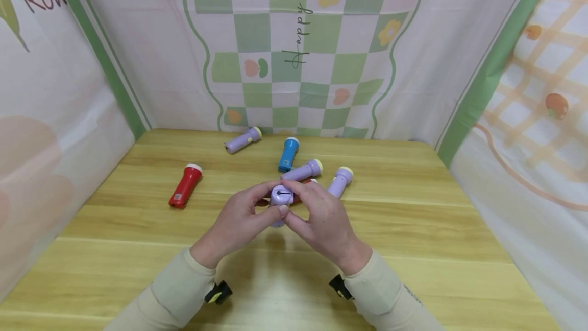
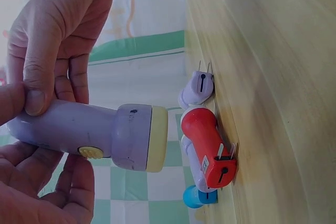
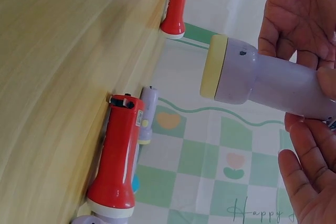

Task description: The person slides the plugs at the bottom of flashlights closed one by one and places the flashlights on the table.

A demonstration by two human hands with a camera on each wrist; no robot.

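Observation:
A purple flashlight (image 1: 282, 195) with a cream lens ring is held above the table, its lens end down and its slotted tail end up. My left hand (image 1: 241, 218) grips it from the left, thumb near the tail end. From the other side my right hand (image 1: 327, 221) holds it too, fingertips on the upper body. In the left wrist view the flashlight (image 2: 92, 124) shows a cream switch on its side. The right wrist view shows the flashlight's plain side (image 3: 286, 85). A red flashlight (image 2: 210, 148) lies just beyond, mostly hidden by my hands in the head view.
Around the hands lie purple flashlights (image 1: 339, 182), one at the back (image 1: 242, 141) and one near the middle (image 1: 303, 171). A blue flashlight (image 1: 288, 155) is behind them, a red flashlight (image 1: 186, 186) on the left. Printed cloth (image 1: 317, 75) borders the wooden table (image 1: 138, 249).

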